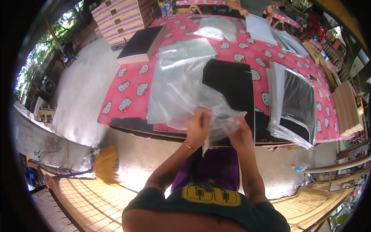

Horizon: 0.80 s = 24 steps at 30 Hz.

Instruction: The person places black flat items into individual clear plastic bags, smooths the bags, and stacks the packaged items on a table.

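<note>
At the front edge of the table, both of my hands grip a clear plastic bag (220, 102), bunched and crinkled between them. My left hand (199, 125) is closed on one part of it. The fingers of my right hand (241, 133) pinch a corner a short way to the right. Behind the bag lies a flat black panel (232, 79), partly covered by the plastic. More clear plastic bags (170, 85) lie in a loose pile to its left. On the right rests another black panel inside a clear bag (296, 98).
A pink patterned cloth (125, 87) covers the table. A stack of black panels (141, 42) sits at its far left corner, before tall piled cartons (121, 19). Across the table, another person's hands hold a white panel (261, 29). A broom (106, 164) stands at lower left.
</note>
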Motion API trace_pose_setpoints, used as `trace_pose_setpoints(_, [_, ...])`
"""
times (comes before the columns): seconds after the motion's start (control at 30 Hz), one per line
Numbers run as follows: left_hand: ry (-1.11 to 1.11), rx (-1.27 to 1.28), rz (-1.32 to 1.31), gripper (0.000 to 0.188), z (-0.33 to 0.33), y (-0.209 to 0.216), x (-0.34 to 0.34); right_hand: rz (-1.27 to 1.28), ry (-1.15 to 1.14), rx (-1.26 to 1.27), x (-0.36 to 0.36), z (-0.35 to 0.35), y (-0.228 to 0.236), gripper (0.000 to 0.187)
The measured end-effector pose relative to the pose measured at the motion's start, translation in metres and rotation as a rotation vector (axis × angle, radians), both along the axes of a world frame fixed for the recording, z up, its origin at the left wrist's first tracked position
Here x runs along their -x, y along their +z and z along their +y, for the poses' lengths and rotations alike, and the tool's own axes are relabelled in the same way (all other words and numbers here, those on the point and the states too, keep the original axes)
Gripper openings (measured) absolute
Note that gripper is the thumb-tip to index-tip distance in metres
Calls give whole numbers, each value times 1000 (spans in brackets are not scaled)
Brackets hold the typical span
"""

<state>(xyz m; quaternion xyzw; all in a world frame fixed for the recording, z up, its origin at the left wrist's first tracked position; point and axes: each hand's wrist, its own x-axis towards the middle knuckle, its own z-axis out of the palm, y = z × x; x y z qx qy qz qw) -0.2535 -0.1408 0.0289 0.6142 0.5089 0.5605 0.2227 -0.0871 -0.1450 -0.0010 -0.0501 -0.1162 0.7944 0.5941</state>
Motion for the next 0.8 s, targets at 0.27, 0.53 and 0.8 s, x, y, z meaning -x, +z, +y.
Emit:
trace_pose_setpoints(0.27, [49,-202,-1038,23,54,-6,212,75,-574,-204,-234,-31,-25,41])
trace_pose_setpoints(0.53, [384,-251,506,32,69,59,139,-627,-872,-97,-73,-56,47,12])
trace_pose_setpoints(0.8, [-621,282,-22,30,-6,28,-21,-408,-515,77,9,-44,46,10])
